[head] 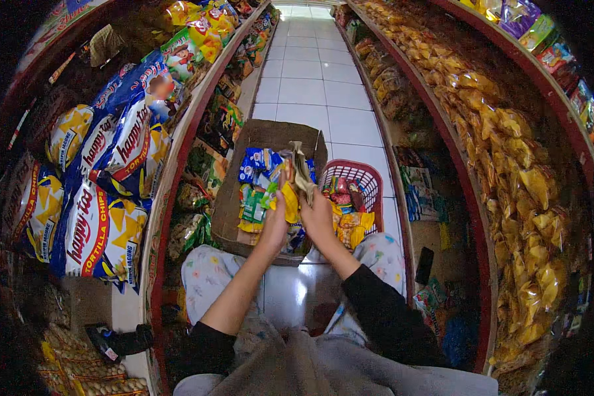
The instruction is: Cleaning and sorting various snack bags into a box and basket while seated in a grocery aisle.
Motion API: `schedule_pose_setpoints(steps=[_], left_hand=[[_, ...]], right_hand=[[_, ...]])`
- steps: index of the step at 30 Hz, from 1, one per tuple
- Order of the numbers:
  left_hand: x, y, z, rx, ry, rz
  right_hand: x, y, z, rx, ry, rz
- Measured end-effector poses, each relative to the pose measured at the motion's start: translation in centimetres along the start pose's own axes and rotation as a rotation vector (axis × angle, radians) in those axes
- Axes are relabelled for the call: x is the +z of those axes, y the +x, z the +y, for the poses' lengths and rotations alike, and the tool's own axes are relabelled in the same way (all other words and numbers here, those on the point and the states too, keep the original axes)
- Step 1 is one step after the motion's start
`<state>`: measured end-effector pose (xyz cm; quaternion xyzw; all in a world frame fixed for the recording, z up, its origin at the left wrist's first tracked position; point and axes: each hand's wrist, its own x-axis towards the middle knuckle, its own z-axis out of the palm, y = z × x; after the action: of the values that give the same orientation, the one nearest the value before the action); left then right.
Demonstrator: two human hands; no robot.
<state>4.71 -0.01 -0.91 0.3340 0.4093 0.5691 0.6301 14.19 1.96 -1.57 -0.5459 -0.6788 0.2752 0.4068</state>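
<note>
Over an open cardboard box [227, 198], both hands are raised close together. My left hand [275, 222] holds a small yellow packet [290, 202], its fingers partly hidden behind it. A crumpled olive-beige wrapper or cloth [302, 171] rises from my right hand [317, 213], pinched in its fingers; its exact kind is unclear. Blue packets [257, 162] and green-and-yellow packets [252, 204] lie inside the box. Touching or close beside the box, a red plastic basket [378, 183] contains yellow packets [356, 223] and red-and-pink packets [341, 187].
Shelves flank the narrow tiled aisle [302, 91]. Large tortilla chip bags [104, 232] fill the left shelf, and clear bags of yellow snacks [519, 168] line the right one. A dark phone-like object [424, 265] rests on the lower right shelf. My knees are on either side of the box and basket.
</note>
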Motion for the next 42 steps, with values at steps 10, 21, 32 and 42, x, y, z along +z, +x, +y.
schedule_pose_setpoints(steps=[10, 21, 32, 42], left_hand=[[-1.5, 0.3, 0.3, -0.117, -0.090, -0.016], [-1.6, 0.9, 2.7, 0.098, -0.511, -0.150], [-0.7, 0.1, 1.5, 0.063, -0.297, -0.164], [-1.5, 0.9, 2.6, 0.188, -0.418, -0.078]], right_hand=[[-0.2, 0.2, -0.3, -0.287, 0.001, 0.101], [0.0, 1.4, 3.2, 0.189, 0.289, 0.121], [-1.0, 1.0, 1.0, 0.047, 0.340, 0.086], [-0.4, -2.0, -2.2, -0.339, 0.054, 0.012]])
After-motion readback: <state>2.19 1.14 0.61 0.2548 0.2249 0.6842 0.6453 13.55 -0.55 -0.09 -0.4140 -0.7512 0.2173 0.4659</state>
